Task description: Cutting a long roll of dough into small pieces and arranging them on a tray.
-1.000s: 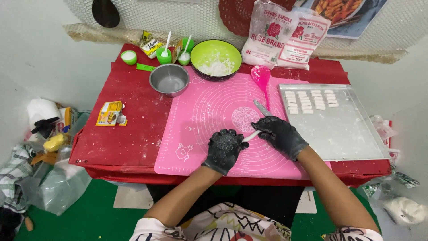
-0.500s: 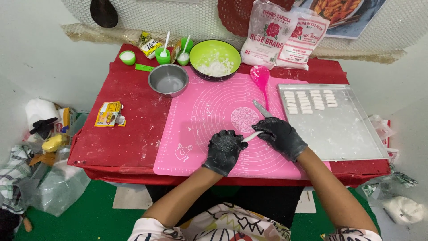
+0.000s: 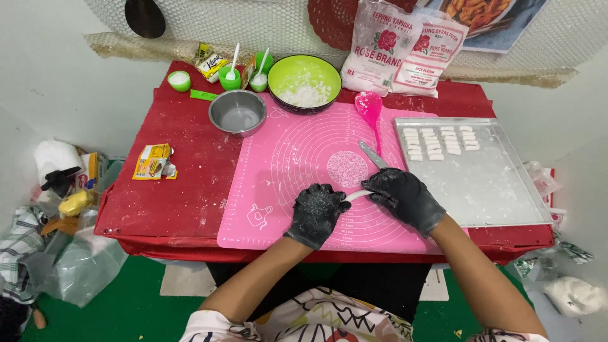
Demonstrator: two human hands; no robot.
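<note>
Both hands wear black gloves and rest on the pink silicone mat (image 3: pixel 285 158). My left hand (image 3: pixel 316 212) is curled over the left end of a thin white dough strip (image 3: pixel 356 196). My right hand (image 3: pixel 405 197) pinches the strip's right end. A knife (image 3: pixel 372 154) lies with its blade pointing away from my right hand, its handle hidden under that hand. To the right, a metal tray (image 3: pixel 487 183) dusted with flour holds several small cut dough pieces (image 3: pixel 440 140).
A green bowl (image 3: pixel 304 75) of white dough bits, a steel bowl (image 3: pixel 237 113), a pink spoon (image 3: pixel 369 107), small green cups (image 3: pixel 231 79) and two flour bags (image 3: pixel 405 47) stand at the back of the red table (image 3: pixel 177 190). A yellow packet (image 3: pixel 152 161) lies at the left.
</note>
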